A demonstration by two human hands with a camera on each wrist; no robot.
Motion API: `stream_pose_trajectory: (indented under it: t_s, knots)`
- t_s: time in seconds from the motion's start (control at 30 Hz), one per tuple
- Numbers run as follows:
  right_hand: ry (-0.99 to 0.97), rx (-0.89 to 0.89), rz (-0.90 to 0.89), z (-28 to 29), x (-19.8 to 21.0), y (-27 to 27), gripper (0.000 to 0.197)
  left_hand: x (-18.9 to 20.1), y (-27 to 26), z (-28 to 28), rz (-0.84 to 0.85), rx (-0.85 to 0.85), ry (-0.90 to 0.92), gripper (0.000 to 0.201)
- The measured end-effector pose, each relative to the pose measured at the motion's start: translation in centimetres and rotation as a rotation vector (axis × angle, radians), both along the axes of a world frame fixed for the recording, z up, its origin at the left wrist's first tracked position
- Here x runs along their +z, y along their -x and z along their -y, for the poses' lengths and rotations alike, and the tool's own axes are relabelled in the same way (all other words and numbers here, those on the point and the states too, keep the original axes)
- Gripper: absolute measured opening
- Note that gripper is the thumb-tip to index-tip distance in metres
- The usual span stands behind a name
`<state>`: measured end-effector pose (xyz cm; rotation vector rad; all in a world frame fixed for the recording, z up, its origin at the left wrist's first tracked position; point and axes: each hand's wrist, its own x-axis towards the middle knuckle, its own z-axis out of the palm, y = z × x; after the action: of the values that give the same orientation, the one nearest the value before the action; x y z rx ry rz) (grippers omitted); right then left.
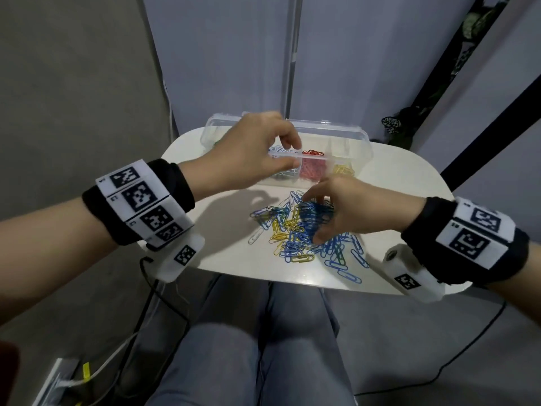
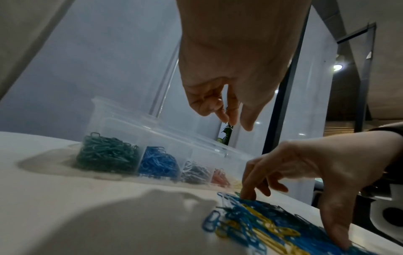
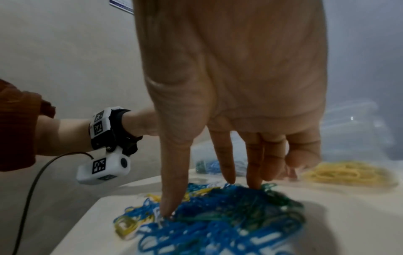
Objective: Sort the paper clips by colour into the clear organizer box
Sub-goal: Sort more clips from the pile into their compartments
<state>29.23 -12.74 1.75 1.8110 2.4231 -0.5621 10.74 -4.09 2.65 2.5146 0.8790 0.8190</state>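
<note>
The clear organizer box (image 1: 363, 153) stands at the back of the white table (image 1: 409, 186), lid up. Its compartments hold green (image 2: 104, 153), blue (image 2: 157, 163), white (image 2: 196, 172), red (image 1: 313, 168) and yellow clips (image 1: 342, 171). My left hand (image 1: 292, 153) hovers over the white compartment; its fingers (image 2: 231, 119) hang loosely bent and I see nothing between them. A mixed pile of mostly blue and yellow clips (image 1: 292, 230) lies in front of the box. My right hand (image 1: 311, 218) rests on the pile, thumb (image 3: 167, 207) and two fingers pressing straight down on blue clips.
The table's rounded front edge (image 1: 292, 278) runs just behind the pile, with my knees (image 1: 248, 347) below it. Cables (image 1: 164, 300) trail on the floor at the left. Grey wall panels (image 1: 228, 54) rise close behind the box. A plant (image 1: 407, 124) stands at the back right.
</note>
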Motion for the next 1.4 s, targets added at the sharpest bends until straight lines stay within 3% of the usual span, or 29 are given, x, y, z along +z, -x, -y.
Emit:
stream_pose_trajectory:
  t_s: [0.23, 0.37, 0.53, 0.73, 0.9, 1.03, 1.2, 1.4]
  knots:
    - [-0.111, -0.021, -0.008, -0.2, -0.8, 0.6, 0.027, -1.0, 0.4, 0.5, -0.033, -0.027, 0.04, 0.019]
    - [-0.163, -0.007, -0.04, -0.4, -1.1, 0.6, 0.015, -1.7, 0.2, 0.8, -0.079, -0.032, 0.078, 0.021]
    - [-0.154, -0.141, -0.152, -1.2, -1.0, -0.2, 0.016, -2.1, -0.2, 0.9, -0.114, -0.06, 0.19, 0.021]
    - [0.109, -0.508, -0.732, -1.4, 0.0, -1.5, 0.013, -1.7, -0.8, 1.0, -0.107, -0.054, 0.325, 0.017]
    - [0.328, -0.69, -1.069, -1.3, 0.9, -1.6, 0.019, -1.9, -1.1, 1.3, -0.054, -0.056, 0.565, 0.018]
    - [0.425, -0.696, -1.173, -1.2, 1.3, -1.3, 0.022, -1.5, -1.5, 1.8, 0.036, -0.044, 0.73, 0.015]
    - [0.471, -0.704, -1.233, -1.2, 1.7, -0.8, 0.031, -1.1, -1.4, 1.9, 0.122, -0.026, 0.802, 0.004]
    - [0.52, -0.727, -1.357, -1.8, 3.1, -0.2, 0.035, -0.1, 0.0, 1.2, 0.275, 0.069, 0.867, 0.021]
